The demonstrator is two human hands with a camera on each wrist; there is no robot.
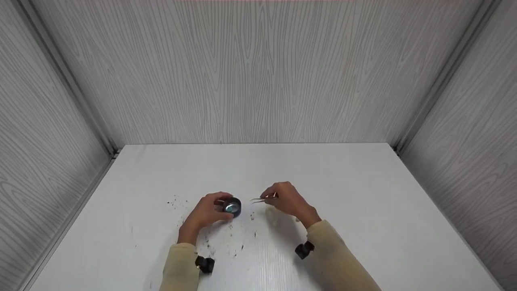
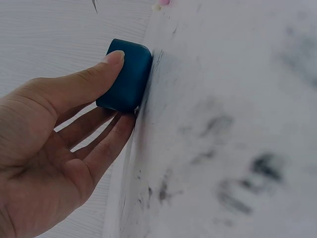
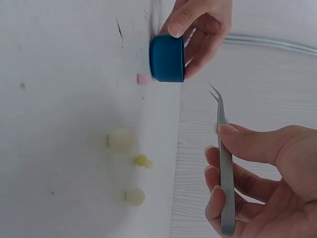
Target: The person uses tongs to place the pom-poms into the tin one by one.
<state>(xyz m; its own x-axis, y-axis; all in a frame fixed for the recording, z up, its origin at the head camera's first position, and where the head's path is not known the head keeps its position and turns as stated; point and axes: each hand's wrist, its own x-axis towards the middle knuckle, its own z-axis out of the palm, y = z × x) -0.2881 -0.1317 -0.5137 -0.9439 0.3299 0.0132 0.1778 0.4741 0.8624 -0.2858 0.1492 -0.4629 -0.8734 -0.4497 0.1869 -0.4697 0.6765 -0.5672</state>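
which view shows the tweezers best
Right wrist: the tweezers show close up, bent tips parted, in the right hand. The head view shows them small, partly hidden by that hand; the left wrist view, perhaps just their tips at its top edge.

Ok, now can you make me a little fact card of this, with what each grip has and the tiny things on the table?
Left grip: holds a blue cup, open side up
Right grip: holds metal tweezers, tips apart
Pink piece: nearer the cup than the yellow piece
Pale pieces: at least two, blurry
Table: white, dark smudges
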